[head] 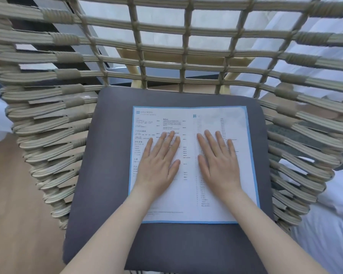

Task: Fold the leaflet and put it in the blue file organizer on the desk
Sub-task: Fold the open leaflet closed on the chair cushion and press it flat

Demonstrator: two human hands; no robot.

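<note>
A white leaflet (188, 196) with a light blue border and printed text lies flat and unfolded on the dark grey seat cushion (166, 246) of a woven chair. My left hand (158, 163) rests palm down on the leaflet's left half, fingers spread. On the right half, my right hand (219, 163) lies flat the same way. Neither hand grips anything. A faint vertical crease runs down the leaflet's middle between the hands. No blue file organizer or desk is in view.
The chair's woven rope back and sides (166, 62) curve around the cushion on three sides. White bedding (329, 224) lies to the right and at the back. Wooden floor (14, 214) shows on the left.
</note>
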